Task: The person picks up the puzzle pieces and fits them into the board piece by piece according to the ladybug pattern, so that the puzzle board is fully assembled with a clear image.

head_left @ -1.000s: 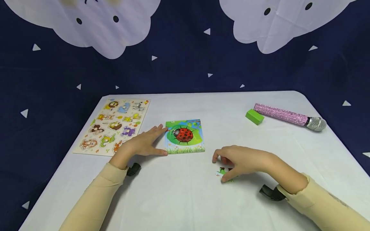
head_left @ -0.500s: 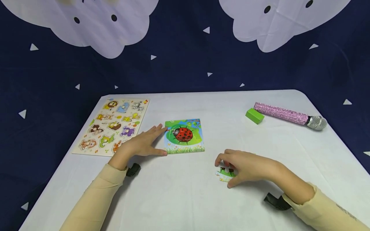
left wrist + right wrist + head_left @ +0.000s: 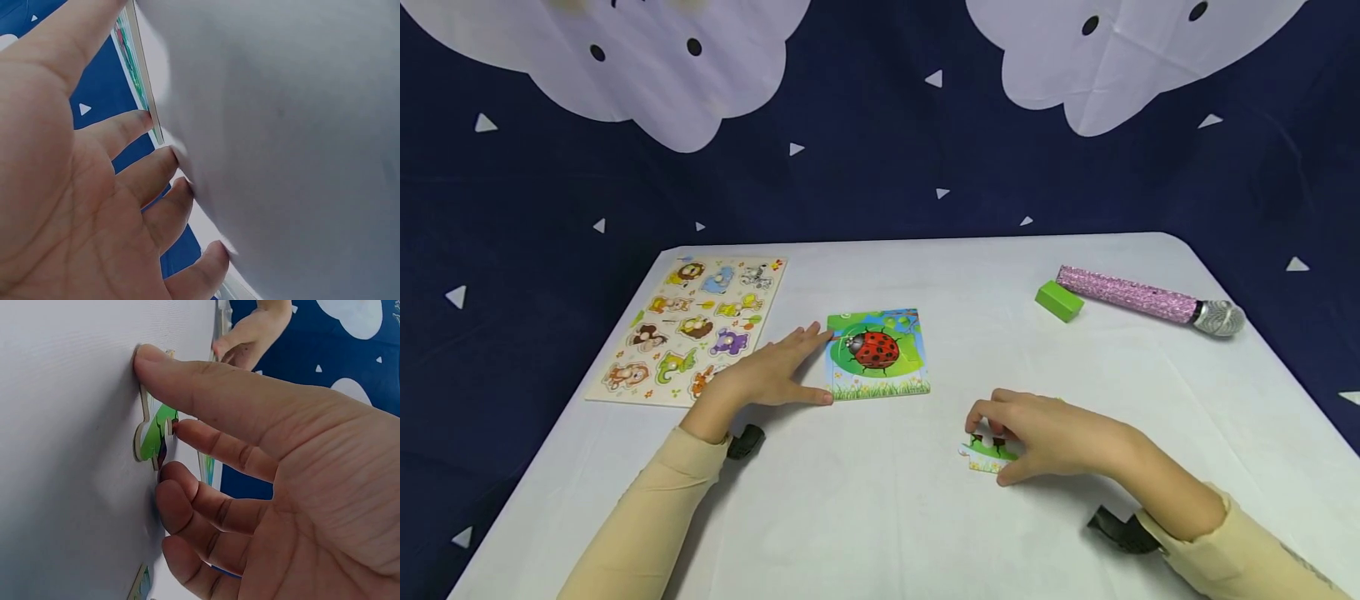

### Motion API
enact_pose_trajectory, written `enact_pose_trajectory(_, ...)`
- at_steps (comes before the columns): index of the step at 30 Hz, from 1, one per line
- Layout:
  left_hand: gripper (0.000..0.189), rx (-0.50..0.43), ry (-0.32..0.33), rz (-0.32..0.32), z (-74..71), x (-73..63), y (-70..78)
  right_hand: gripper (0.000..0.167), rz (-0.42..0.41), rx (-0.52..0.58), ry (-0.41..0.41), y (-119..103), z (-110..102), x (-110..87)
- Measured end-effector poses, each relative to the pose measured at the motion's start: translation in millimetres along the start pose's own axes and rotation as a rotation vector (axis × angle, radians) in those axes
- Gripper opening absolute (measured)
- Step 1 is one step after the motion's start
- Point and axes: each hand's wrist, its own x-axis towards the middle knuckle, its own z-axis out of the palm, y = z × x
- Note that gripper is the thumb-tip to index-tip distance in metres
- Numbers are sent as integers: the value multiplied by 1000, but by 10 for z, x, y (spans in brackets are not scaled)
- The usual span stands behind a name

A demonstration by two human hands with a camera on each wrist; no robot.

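Observation:
My left hand [image 3: 767, 375] lies spread on the table, thumb and index fingertips at the left edge of a square ladybug puzzle board [image 3: 880, 354]. In the left wrist view its fingers [image 3: 147, 181] are straight and relaxed, and the board's thin edge [image 3: 147, 81] shows beside them. Over on the right, my right hand [image 3: 1052, 437] curls round a green-and-white jigsaw piece [image 3: 991, 458] lying on the table. Its thumb [image 3: 187, 384] is at one edge of the piece, and the index finger reaches the opposite side. The palm hides part of the piece.
A cream animal peg puzzle [image 3: 692, 325] lies at the left, partly behind the left hand. At the back right are a green block [image 3: 1059, 301] and a pink glitter microphone [image 3: 1135, 296]. Another flat piece [image 3: 140, 584] shows at the bottom of the right wrist view.
My right hand has shifted slightly right and nearer, so more of the jigsaw piece shows. The piece has stayed in place. My left hand has not moved from the board.

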Motion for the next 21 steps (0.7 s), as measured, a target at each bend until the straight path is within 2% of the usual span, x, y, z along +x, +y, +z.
enact_pose_trajectory(21, 105, 3, 9, 26, 9, 4, -11, 44, -28, 55, -16, 54, -14, 25)
